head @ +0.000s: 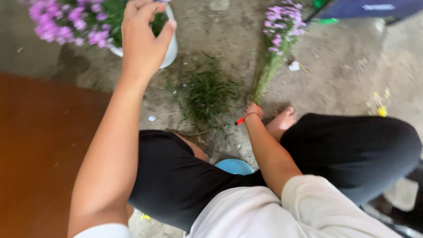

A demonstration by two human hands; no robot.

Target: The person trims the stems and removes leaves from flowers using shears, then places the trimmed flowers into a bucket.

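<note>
From the head view, the left hand (143, 37) reaches up over a white bucket (171, 50) of purple flowers (66, 22), fingers curled at its rim; whether it grips anything I cannot tell. The right hand (253, 110) is clenched around the stem ends of a flower bunch (275, 44) lying on the concrete floor (352, 70), with a red tool (240, 120) just beside it. Green trimmings (205, 92) lie between. A dark blue flat package (365, 8) with a pale label sits top right.
</note>
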